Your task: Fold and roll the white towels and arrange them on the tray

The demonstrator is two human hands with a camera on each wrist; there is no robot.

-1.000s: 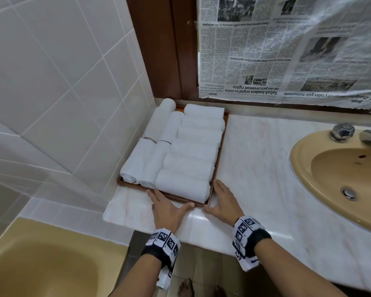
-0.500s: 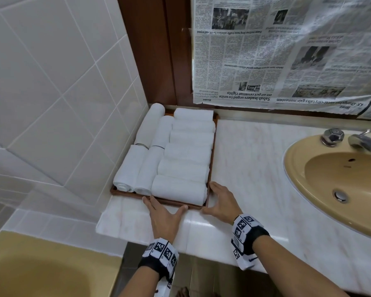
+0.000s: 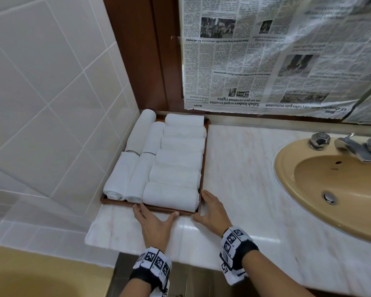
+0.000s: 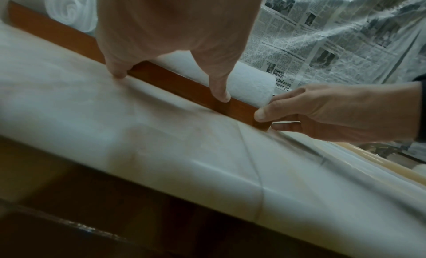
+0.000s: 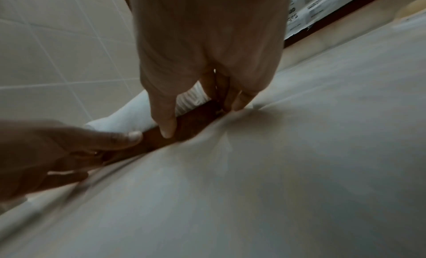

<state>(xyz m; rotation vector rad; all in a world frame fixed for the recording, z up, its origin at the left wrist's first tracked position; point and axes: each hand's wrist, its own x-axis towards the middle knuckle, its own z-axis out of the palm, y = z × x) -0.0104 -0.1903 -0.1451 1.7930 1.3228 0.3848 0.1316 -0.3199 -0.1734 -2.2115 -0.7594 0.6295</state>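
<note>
Head: tray (image 3: 159,209) full of rolled towels (image 3: 176,159) in counter's wall corner, left hand (image 3: 156,224) and right hand (image 3: 214,213) flat, fingers straight against its near rim and corner. Wrist views: thumbs on wood. Push evenly, keep tray square, avoid nudging rolls.

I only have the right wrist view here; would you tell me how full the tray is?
Observer: The tray is packed with rolled white towels: six crosswise, four lengthwise beside the tiled wall.
Operator: Thank you. Where does the left hand sit?
Observer: The left hand lies flat on the marble counter, fingertips at the tray's near rim.
Operator: And what is to my right?
Observer: A beige sink with a chrome tap, apart from the right hand.
</note>
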